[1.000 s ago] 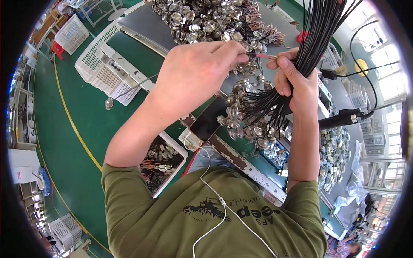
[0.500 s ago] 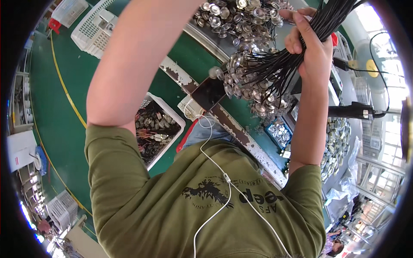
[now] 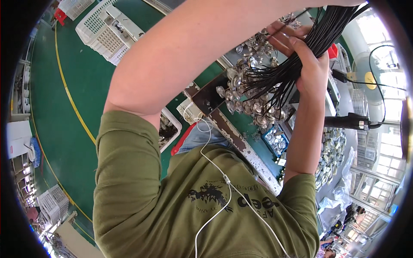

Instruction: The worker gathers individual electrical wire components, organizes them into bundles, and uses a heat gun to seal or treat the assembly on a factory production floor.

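Note:
My right hand [image 3: 313, 64] is closed around a thick bundle of thin black wires [image 3: 329, 30], its thumb across the near side and its fingers partly spread beyond. The wires fan out down-left over a cluster of round, shiny metal caps [image 3: 236, 88]; whether they are joined to them is hard to tell. My left forearm [image 3: 206, 38] stretches across the top of the view toward the upper end of the bundle. The left hand itself is cut off by the upper edge.
A metal-edged bench with chipped paint [image 3: 241, 137] runs before me. A blue tray of small metal parts [image 3: 275, 139] sits at the right, near many loose pieces [image 3: 331, 150]. A black handheld tool [image 3: 350, 121] hangs by its cord. White crates [image 3: 103, 32] stand far left.
My left arm has swung rightward across the top, covering part of the metal caps and the white bin. The right hand keeps its hold on the wires, nearly in place.

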A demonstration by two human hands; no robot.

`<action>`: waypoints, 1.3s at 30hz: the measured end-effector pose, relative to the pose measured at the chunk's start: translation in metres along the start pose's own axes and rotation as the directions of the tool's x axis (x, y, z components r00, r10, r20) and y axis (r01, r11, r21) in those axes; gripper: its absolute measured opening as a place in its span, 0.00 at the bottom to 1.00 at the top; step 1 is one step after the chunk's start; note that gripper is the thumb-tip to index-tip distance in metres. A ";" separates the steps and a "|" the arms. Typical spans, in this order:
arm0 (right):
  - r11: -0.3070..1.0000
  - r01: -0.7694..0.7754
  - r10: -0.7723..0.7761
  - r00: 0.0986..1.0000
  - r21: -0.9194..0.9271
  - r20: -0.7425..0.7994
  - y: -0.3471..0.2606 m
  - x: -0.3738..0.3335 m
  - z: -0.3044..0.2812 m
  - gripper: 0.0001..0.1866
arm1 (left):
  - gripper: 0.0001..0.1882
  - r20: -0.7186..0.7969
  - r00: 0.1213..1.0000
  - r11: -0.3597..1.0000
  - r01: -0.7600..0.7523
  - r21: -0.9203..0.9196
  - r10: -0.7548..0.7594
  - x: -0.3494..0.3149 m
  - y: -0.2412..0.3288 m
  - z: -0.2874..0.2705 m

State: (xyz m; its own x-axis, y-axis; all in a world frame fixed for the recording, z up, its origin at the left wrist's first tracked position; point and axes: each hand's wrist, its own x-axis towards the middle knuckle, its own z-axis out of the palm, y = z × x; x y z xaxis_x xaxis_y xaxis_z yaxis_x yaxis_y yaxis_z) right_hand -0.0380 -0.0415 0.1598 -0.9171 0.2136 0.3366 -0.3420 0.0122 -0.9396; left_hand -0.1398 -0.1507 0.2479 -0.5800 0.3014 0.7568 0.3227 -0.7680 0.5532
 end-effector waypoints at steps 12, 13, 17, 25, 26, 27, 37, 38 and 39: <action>0.997 -0.017 0.014 0.999 -0.076 -0.033 -0.007 -0.006 0.008 0.14 | 0.17 0.191 0.976 0.980 -0.070 -0.188 0.106 0.027 0.011 0.015; 0.997 -0.018 0.017 1.000 -0.074 -0.007 0.003 -0.008 0.010 0.14 | 0.13 0.108 0.994 0.999 -0.016 0.041 0.012 0.018 0.009 0.005; 0.990 -0.139 0.139 0.990 -0.001 -0.013 -0.003 -0.024 0.016 0.12 | 0.26 -0.030 0.985 0.923 -0.149 0.356 0.170 0.000 -0.005 -0.015; 0.986 -0.161 0.161 0.987 0.051 0.017 -0.010 -0.035 0.021 0.11 | 0.40 0.220 0.864 0.874 0.381 0.302 -0.453 -0.017 0.034 -0.003; 0.988 -0.151 0.151 0.988 0.027 0.025 -0.011 -0.037 0.020 0.10 | 0.40 0.223 0.864 0.876 0.380 0.297 -0.450 -0.020 0.031 -0.001; 0.989 -0.147 0.147 0.989 0.026 0.036 -0.011 -0.036 0.022 0.10 | 0.39 0.185 0.943 0.924 0.210 0.319 -0.278 -0.025 0.025 -0.002; 0.870 -0.275 0.084 0.901 0.409 0.425 -0.003 -0.038 0.005 0.08 | 0.37 0.225 0.896 0.912 0.405 -0.059 -0.383 -0.034 0.029 0.001; 0.850 -0.284 0.035 0.870 0.443 0.491 -0.002 -0.037 0.003 0.08 | 0.37 0.227 0.895 0.912 0.406 -0.061 -0.384 -0.034 0.031 0.002; 0.850 -0.284 0.036 0.871 0.444 0.489 -0.001 -0.038 0.004 0.08 | 0.38 0.227 0.898 0.917 0.396 -0.041 -0.377 -0.036 0.035 0.004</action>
State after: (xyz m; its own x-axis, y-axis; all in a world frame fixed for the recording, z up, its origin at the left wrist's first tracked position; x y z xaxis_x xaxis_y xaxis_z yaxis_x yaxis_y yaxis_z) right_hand -0.0038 -0.0531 0.1486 -0.9116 -0.2915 0.2898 -0.1207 -0.4840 -0.8667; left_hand -0.1052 -0.1860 0.2415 -0.4723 0.6888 0.5500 0.0358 -0.6084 0.7928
